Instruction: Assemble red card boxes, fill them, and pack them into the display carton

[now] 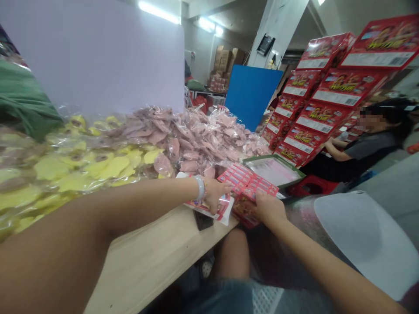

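Observation:
Several small red printed boxes sit pressed together in a block at the table's edge. My right hand is closed on the near right side of this block, its fingertips partly hidden. From the left, my left hand, with a pale bangle at the wrist, reaches toward the block with fingers apart. Under it lies a flat red-and-white printed card sheet. Whether the left fingertips touch the boxes, I cannot tell. A dark flat object shows from beneath the sheet.
Piles of bagged yellow pieces and bagged pink pieces cover the wooden table. Behind the boxes is a green-rimmed tray. Stacked red cartons rise at right beside a seated person. A translucent white sheet is near my right arm.

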`<action>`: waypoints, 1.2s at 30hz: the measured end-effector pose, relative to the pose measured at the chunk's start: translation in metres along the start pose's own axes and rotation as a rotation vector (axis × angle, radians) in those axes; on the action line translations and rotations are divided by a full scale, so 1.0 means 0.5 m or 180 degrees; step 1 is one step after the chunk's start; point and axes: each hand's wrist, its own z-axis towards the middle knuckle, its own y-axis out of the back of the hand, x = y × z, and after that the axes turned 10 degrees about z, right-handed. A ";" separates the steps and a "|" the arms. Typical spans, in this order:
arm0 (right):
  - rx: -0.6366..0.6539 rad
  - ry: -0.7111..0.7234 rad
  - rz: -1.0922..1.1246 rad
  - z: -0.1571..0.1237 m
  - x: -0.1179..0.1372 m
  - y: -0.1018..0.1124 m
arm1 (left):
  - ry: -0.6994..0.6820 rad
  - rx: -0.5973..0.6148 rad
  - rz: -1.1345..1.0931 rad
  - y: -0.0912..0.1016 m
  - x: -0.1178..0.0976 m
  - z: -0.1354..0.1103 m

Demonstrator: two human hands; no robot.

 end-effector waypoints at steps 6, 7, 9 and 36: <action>-0.0244 0.0549 0.0082 0.014 -0.020 -0.007 | 0.0033 0.0059 0.0026 0.004 -0.004 0.004; -0.0286 0.0626 0.0114 0.016 -0.019 -0.008 | 0.0044 0.0044 0.0025 0.004 -0.004 0.005; -0.0336 0.0732 0.0178 0.014 -0.012 -0.008 | 0.0074 0.0005 0.0029 0.001 -0.005 0.006; -0.0626 0.0701 0.0637 -0.011 -0.020 -0.062 | 0.0191 -0.0442 -0.0270 -0.009 -0.017 -0.023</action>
